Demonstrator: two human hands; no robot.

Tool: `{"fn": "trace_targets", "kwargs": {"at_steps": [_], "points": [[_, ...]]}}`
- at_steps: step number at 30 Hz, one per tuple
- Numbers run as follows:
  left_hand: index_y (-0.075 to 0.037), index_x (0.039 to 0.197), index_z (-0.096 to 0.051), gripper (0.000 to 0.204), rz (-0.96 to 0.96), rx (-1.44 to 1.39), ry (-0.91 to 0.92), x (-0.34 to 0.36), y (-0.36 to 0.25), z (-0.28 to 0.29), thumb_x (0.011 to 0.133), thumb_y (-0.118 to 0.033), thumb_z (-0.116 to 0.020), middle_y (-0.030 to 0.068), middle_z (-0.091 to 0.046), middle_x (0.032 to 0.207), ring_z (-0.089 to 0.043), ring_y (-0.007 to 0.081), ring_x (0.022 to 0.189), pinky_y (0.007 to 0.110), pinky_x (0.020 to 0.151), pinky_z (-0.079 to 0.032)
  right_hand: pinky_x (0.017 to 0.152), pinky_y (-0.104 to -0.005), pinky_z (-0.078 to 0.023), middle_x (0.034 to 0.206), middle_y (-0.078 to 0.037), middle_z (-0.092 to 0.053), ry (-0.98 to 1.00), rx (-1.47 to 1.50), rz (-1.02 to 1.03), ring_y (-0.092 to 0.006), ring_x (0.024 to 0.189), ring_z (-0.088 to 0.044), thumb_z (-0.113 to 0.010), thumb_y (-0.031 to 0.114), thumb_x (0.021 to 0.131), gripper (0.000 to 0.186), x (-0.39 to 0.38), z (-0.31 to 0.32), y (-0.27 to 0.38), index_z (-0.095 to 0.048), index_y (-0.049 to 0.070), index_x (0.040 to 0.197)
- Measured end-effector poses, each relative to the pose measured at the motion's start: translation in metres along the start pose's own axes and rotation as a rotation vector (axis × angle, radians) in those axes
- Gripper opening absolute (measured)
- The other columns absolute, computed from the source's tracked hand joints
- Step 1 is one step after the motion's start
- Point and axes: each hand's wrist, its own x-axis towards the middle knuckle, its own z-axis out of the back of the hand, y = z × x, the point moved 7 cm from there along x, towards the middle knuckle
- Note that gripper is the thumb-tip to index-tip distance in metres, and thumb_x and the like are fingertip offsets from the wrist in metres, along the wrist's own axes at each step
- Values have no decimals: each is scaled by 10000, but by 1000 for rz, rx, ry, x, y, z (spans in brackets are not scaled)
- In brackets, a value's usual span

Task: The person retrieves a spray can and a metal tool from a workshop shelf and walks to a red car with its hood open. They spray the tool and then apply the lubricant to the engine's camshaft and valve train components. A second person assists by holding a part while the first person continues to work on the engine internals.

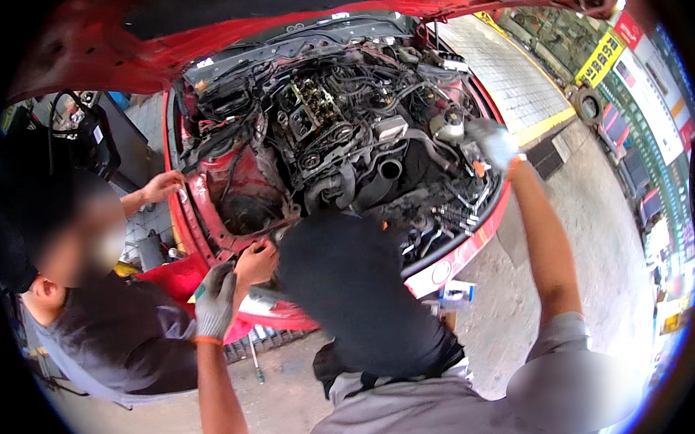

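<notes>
My left hand (pixel 215 302), in a grey-white glove with an orange cuff, is at the front left of the car's engine bay. Its fingers look curled, with a dark bit showing at their tips, and it overlaps a co-worker's forearm. That co-worker's bare right hand (pixel 257 262) is closed just beyond it, and the left hand (pixel 163 185) touches the red fender edge. Smeared by motion, my gloved right hand (pixel 494 143) is over the right fender, beside a round-capped reservoir (pixel 448 125). Mid-bay, the engine (pixel 313 111) lies with its top uncovered.
The raised red hood (pixel 112 57) hangs overhead. Several metal tools (pixel 455 221) lie along the bay's front right. A black cloth-covered shape (pixel 350 286) blocks the front middle. A screwdriver (pixel 257 362) is on the floor. A tyre (pixel 588 105) stands at the far right.
</notes>
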Motion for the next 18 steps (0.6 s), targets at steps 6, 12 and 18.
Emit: {"fn": "trace_targets", "kwargs": {"at_steps": [6,12,18], "points": [[-10,1177,-705,230,199,65,22,46,56,-26,978,-117,-663,145,-729,1087,-691,230,1027,349,900,-526,949,-361,-535,1256,-179,-700,391,672,-293,-341,1136,-674,-625,250,967,392,158,-235,63,-675,56,1303],[18,1152,-681,238,227,244,119,134,64,-59,967,-122,-631,205,-717,1105,-700,339,1027,400,901,-537,970,-399,-524,1246,-225,-708,321,586,-123,-364,1151,-676,-592,413,993,454,303,-395,71,-694,78,1283],[7,1138,-688,223,457,334,203,191,83,-82,974,-133,-631,184,-725,1113,-702,343,1041,407,915,-540,1025,-391,-524,1359,-151,-677,586,578,-268,-334,1218,-657,-570,407,1024,447,430,-458,65,-624,166,1397]]}}
